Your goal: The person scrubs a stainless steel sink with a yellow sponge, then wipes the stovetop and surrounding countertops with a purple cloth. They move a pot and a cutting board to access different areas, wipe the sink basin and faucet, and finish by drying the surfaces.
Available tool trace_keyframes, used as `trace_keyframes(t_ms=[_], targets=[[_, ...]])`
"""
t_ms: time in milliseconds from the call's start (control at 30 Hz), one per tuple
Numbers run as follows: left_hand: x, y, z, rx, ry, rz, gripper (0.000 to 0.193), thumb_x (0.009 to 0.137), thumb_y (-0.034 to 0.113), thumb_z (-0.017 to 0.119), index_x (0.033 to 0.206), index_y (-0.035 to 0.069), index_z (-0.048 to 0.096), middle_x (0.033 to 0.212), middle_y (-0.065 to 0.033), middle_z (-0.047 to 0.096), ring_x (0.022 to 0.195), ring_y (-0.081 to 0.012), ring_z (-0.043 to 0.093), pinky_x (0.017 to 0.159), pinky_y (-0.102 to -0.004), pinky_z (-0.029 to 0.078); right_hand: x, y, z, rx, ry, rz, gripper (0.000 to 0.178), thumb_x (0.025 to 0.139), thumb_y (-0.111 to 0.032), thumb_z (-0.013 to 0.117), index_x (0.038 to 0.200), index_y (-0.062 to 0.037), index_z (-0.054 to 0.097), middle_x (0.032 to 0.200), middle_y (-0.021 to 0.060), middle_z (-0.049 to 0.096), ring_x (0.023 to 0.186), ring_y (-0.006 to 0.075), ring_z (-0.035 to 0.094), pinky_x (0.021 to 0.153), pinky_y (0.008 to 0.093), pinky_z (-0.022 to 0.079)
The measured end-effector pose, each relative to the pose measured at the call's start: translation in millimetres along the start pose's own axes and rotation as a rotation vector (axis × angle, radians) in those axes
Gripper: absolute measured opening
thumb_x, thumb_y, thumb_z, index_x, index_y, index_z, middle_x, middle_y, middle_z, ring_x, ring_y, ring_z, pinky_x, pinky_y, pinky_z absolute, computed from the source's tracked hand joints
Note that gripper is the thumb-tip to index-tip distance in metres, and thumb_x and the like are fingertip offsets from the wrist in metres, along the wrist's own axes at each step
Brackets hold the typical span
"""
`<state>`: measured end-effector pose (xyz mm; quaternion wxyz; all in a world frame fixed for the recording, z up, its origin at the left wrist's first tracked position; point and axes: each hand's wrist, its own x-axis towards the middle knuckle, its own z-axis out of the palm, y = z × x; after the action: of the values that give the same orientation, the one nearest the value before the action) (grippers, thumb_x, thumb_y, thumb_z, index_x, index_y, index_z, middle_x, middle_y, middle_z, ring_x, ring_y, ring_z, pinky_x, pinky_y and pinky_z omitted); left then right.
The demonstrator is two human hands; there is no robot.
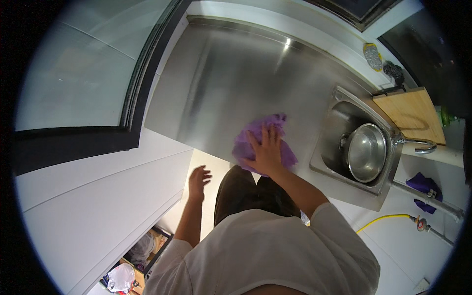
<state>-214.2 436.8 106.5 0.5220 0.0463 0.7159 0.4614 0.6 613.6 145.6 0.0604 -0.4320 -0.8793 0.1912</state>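
A crumpled purple cloth point(246, 147) lies near the front edge of a stainless steel counter point(236, 73). On top of it rests my right hand point(267, 150), palm down with the fingers spread, pressing the cloth to the metal. The cloth's edges stick out on all sides of the hand. My left hand point(198, 182) hangs in the air in front of the counter, to the left of my legs. Its fingers are loosely bent and apart, with nothing in them.
Right of the cloth is a sink point(324, 142) with a metal bowl point(368, 152) in it and a curved faucet point(423, 146) beside it. A wooden cutting board point(413, 113) leans behind. Scrubbing pads point(372, 56) lie on the ledge. A dark-framed glass panel point(83, 78) stands at left.
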Motion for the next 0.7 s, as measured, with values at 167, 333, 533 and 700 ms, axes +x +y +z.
trace_keyframes(t_ms=[167,333,533,700], targets=[[-27.3,-11.1,-14.1,-0.027,0.024,-0.157,0.036,0.087,0.024,0.045,0.115,0.003,0.05,0.095,-0.0124,0.06,0.084,-0.0214,0.06,0.072,-0.0327,0.048,75.0,-63.5,29.0,0.102,0.015,-0.266,0.083,0.062,-0.049,0.069,0.132,-0.0164,0.037,0.138,0.0252,0.021,0.126,0.0458,0.019,0.102,0.0566,0.015],[-44.3,-22.2,-80.7,-0.048,0.161,-0.145,0.035,0.088,0.026,0.045,0.114,0.003,0.05,0.096,-0.0122,0.061,0.086,-0.0215,0.06,0.072,-0.0327,0.046,134.4,-137.5,63.8,0.142,-0.003,-0.445,0.074,0.066,-0.032,0.066,0.132,-0.0164,0.039,0.138,0.0242,0.022,0.128,0.0435,0.018,0.104,0.055,0.012],[-67.4,-51.7,-144.2,-0.099,0.38,-0.257,0.034,0.088,0.028,0.045,0.113,0.006,0.051,0.096,-0.0117,0.061,0.084,-0.0213,0.061,0.07,-0.032,0.047,199.4,-211.8,128.4,0.139,0.087,-0.412,0.055,0.078,-0.024,0.05,0.131,-0.0199,0.039,0.142,0.0173,0.02,0.131,0.0398,0.014,0.105,0.0537,0.008],[-70.3,-60.5,-149.4,-0.144,0.312,-0.297,0.035,0.087,0.025,0.044,0.115,0.005,0.049,0.097,-0.0136,0.061,0.084,-0.0235,0.06,0.066,-0.0317,0.048,200.5,-221.2,144.1,0.087,0.127,-0.414,0.049,0.081,-0.025,0.046,0.13,-0.027,0.041,0.143,0.0128,0.022,0.132,0.0357,0.017,0.106,0.0532,0.008]])
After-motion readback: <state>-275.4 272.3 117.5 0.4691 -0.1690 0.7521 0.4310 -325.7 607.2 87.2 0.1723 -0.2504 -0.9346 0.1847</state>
